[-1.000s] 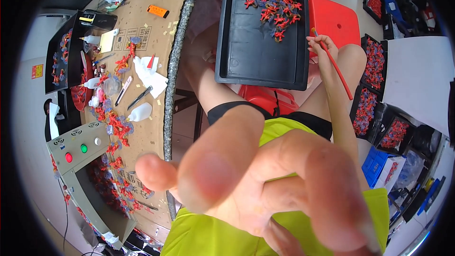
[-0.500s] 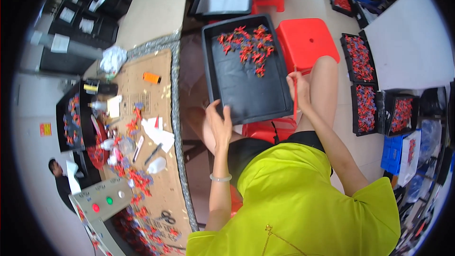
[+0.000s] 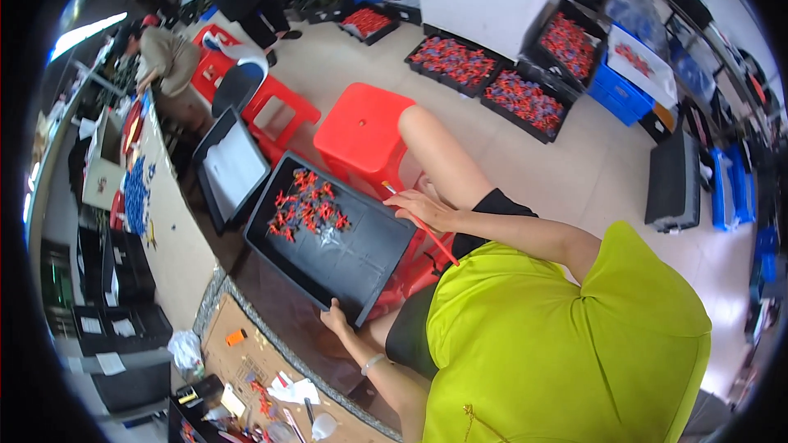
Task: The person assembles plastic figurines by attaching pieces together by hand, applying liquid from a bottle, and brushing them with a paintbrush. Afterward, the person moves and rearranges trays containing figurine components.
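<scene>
A black tray (image 3: 361, 247) lies across my lap, with small red and dark blue figures (image 3: 305, 207) heaped toward its far end. At the tray's near left corner my left hand (image 3: 334, 318) is closed on the rim, thumb uppermost. Beside the tray's right edge, my right hand (image 3: 420, 210) is closed around a thin red stick (image 3: 439, 243) with a yellowish tip; its exact kind cannot be made out. The stick slants down toward my shirt. My right hand is close to my bent knee.
Red stools (image 3: 361, 127) stand beyond the tray, near another black tray (image 3: 232, 166) with a pale sheet. The cardboard-covered bench (image 3: 238, 369) is at left. Trays of red and blue pieces (image 3: 454, 61) lie on the floor. Two people (image 3: 176, 61) are at far left.
The view has swung to the right, bringing in more floor and two people. My left hand now grips the tray's corner. The red stick, upright before, now slants.
</scene>
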`<state>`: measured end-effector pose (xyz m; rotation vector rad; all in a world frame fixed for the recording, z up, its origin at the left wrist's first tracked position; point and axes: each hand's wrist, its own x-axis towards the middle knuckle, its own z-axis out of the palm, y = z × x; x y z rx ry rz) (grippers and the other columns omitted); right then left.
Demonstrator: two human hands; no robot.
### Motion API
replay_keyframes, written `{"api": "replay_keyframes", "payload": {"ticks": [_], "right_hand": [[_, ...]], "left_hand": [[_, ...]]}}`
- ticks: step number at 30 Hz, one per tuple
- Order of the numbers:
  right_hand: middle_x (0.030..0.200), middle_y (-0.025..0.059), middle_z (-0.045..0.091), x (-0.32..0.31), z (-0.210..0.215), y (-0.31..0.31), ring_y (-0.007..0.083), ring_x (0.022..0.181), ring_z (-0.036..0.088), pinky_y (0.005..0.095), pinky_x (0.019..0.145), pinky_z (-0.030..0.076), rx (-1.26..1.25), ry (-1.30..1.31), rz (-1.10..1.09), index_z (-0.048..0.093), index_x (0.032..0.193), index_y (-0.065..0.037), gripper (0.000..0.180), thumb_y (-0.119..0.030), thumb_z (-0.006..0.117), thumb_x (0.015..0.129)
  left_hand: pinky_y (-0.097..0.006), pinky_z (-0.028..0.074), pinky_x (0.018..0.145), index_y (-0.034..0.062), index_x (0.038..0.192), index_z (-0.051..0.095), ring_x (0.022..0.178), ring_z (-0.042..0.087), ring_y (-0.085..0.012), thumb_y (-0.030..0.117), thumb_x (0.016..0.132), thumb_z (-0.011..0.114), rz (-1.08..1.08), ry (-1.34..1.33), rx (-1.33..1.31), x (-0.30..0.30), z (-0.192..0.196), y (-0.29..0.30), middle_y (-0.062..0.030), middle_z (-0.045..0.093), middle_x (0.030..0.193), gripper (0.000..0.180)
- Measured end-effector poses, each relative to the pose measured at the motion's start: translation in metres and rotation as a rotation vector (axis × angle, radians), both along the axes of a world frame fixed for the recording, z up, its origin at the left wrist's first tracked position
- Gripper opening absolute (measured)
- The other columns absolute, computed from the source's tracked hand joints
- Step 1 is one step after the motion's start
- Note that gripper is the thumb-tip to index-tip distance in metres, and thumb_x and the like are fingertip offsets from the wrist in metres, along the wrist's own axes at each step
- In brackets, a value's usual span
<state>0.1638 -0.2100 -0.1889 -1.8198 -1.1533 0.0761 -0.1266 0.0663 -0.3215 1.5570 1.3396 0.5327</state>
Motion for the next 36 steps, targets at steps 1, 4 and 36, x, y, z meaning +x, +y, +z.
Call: {"api": "replay_keyframes", "payload": {"ticks": [1, 4, 36], "right_hand": [[0.098, 0.0174, 0.058, 0.002, 0.023, -0.009, 0.0331, 0.091, 0.056, 0.0388, 0.077, 0.047, 0.005, 0.007, -0.039, 0.055, 0.114, -0.005, 0.03, -0.015, 0.06, 0.086], [0.092, 0.0126, 0.062, 0.026, 0.073, -0.055, 0.0281, 0.085, 0.058, 0.0352, 0.075, 0.047, 0.043, 0.075, -0.187, 0.058, 0.108, -0.003, 0.024, -0.015, 0.059, 0.087], [0.127, 0.014, 0.046, 0.455, -0.449, -0.459, 0.0289, 0.117, 0.046, 0.0429, 0.094, 0.04, -1.06, 0.446, -1.146, 0.041, 0.129, -0.009, 0.048, -0.003, 0.047, 0.081]], "left_hand": [[-0.031, 0.045, 0.08, -0.0074, 0.105, 0.061, 0.085, 0.059, -0.0203, 0.0, 0.076, 0.063, 0.005, 0.01, -0.004, 0.0, -0.001, 0.001, -0.0111, 0.066, 0.097, 0.03], [-0.032, 0.045, 0.079, -0.0089, 0.104, 0.061, 0.084, 0.06, -0.0211, 0.001, 0.076, 0.063, -0.036, 0.057, 0.04, 0.021, 0.008, -0.002, -0.0131, 0.066, 0.096, 0.029], [-0.036, 0.045, 0.087, -0.0066, 0.128, 0.039, 0.104, 0.054, -0.0286, 0.024, 0.085, 0.065, -0.131, 0.922, -0.152, 0.103, 0.0, 0.004, -0.017, 0.053, 0.12, 0.059]]}}
